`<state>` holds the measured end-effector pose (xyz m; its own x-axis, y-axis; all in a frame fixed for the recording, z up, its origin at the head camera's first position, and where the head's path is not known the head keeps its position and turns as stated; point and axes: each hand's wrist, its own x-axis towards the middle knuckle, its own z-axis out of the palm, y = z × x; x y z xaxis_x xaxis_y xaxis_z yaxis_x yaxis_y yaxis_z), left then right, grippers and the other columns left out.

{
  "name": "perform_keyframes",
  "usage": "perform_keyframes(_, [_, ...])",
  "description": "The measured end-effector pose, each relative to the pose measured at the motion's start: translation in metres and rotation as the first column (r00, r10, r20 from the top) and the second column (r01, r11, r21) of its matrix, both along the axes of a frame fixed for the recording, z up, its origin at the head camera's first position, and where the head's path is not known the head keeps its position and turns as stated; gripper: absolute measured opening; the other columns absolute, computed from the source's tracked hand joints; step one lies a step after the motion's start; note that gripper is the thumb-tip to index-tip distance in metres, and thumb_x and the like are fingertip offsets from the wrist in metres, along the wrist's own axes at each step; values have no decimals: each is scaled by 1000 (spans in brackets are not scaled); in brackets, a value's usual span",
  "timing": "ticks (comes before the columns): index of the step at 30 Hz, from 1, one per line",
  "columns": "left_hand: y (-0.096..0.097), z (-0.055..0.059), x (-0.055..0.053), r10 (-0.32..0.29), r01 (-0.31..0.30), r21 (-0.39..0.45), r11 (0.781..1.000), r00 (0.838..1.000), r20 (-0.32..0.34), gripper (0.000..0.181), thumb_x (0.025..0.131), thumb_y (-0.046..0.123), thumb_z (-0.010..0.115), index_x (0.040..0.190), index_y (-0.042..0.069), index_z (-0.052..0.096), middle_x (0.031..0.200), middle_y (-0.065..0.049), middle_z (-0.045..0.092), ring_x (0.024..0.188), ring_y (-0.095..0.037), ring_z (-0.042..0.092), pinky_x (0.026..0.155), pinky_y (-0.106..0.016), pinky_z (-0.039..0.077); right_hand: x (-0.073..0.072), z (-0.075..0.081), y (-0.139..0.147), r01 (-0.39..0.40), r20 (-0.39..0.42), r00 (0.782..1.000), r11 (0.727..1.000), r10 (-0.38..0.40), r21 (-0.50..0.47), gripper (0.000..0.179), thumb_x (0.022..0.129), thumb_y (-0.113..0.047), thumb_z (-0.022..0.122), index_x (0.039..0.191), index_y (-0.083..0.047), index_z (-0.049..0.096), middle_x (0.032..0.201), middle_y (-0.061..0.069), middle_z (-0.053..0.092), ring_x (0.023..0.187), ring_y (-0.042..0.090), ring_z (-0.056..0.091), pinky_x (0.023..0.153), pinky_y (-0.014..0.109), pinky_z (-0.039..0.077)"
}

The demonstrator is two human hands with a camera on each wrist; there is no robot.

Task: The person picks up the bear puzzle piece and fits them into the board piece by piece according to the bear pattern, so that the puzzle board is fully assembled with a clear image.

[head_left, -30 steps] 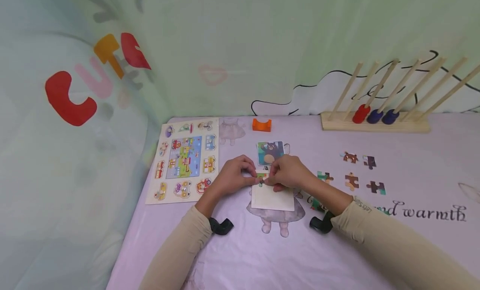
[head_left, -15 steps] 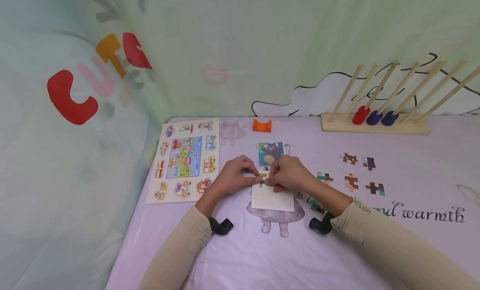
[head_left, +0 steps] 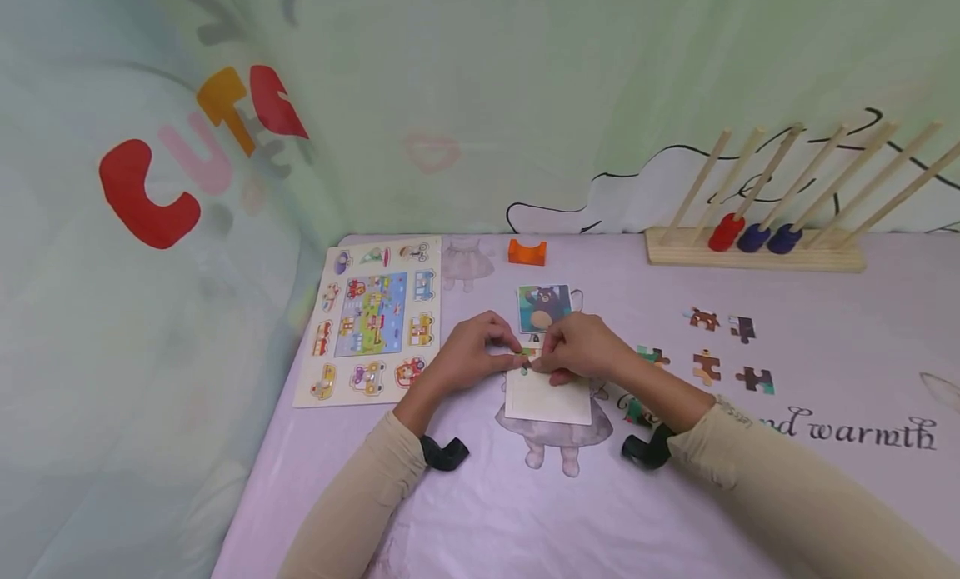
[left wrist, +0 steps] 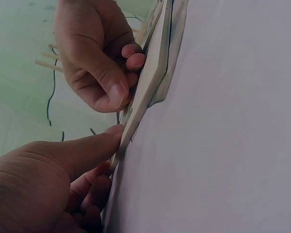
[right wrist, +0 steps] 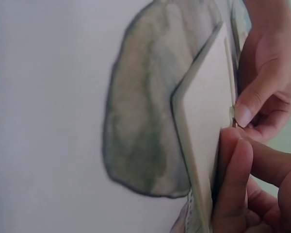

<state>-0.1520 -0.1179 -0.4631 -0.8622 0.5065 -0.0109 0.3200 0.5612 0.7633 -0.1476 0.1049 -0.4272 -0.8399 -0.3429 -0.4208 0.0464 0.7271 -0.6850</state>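
A cream puzzle board [head_left: 551,400] lies on the table, with a small green-and-brown jigsaw piece [head_left: 526,369] at its upper left corner. My left hand [head_left: 480,350] grips that corner, thumb on top beside the piece, fingers curled at the board's edge. From the other side my right hand [head_left: 581,346] pinches the jigsaw piece between thumb and index finger; fingertips hide most of it. In the left wrist view the right hand [left wrist: 94,58] is just above the left thumb. Right behind the board is a bear picture card [head_left: 543,306], partly covered by the right hand.
Several loose jigsaw pieces [head_left: 707,366] lie to the right, some partly behind the right forearm. A vehicle peg puzzle [head_left: 371,312] lies at left. An orange block [head_left: 527,252] is at the back, and a wooden peg rack [head_left: 757,254] with red and blue beads stands back right.
Both hands stay at the board's upper left corner with only tiny finger movements. The whole view shifts slightly; the other things keep their places.
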Motion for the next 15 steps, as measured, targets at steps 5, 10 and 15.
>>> perform_keyframes(5, [2, 0, 0, -6, 6, -16, 1000, 1000, 10, 11, 89, 24, 81, 96, 17, 78, 108, 3, 63, 103, -13, 59, 94, -30, 47, 2, 1, 7, -11, 12, 1000, 999, 11, -39, 18, 88, -27, 80, 88, -11, 71, 67, 3, 68, 63, 15, 68, 63, 28, 45])
perform_keyframes(10, [2, 0, 0, -1, 1, -24, 1000, 1000, 12, 12, 89, 25, 81, 95, 17, 77, 107, 3, 63, 101, -13, 59, 92, -29, 47, 2, 7, 18, -21, -45, 999, 997, 17, -79, 17, 90, -27, 79, 92, -11, 72, 72, 4, 68, 66, 17, 66, 64, 28, 48])
perform_keyframes(15, [1, 1, 0, 5, -4, -30, 1000, 1000, 15, 12, 89, 25, 81, 95, 16, 77, 107, 3, 63, 101, -13, 59, 93, -30, 47, 0, 19, 33, -27, -81, 997, 995, 19, -100, 21, 91, -29, 78, 98, -10, 72, 81, 6, 70, 74, 20, 65, 66, 30, 50])
